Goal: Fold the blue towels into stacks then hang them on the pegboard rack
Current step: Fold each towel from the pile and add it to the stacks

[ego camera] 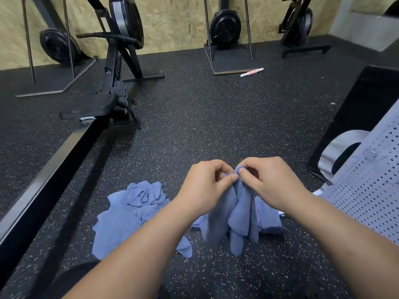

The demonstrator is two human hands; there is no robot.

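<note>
Blue towel (237, 216) was pinched at its top edge by left hand (207, 184) and right hand (267, 180), fingers curled. It hung over the speckled black rubber floor (216, 115). Crumpled towel pile (129, 212) was recorded to its left. Lettering on the rowing machine (117, 61) was illegible. Chipboard wall (172, 18) was noted behind.

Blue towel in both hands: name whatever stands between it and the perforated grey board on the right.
Nothing visible blocks it. The left hand and right hand pinch the blue towel at its top edge, so it hangs. Only a low folded stack of blue towels lies on the speckled black floor between it and the perforated grey board.
</note>
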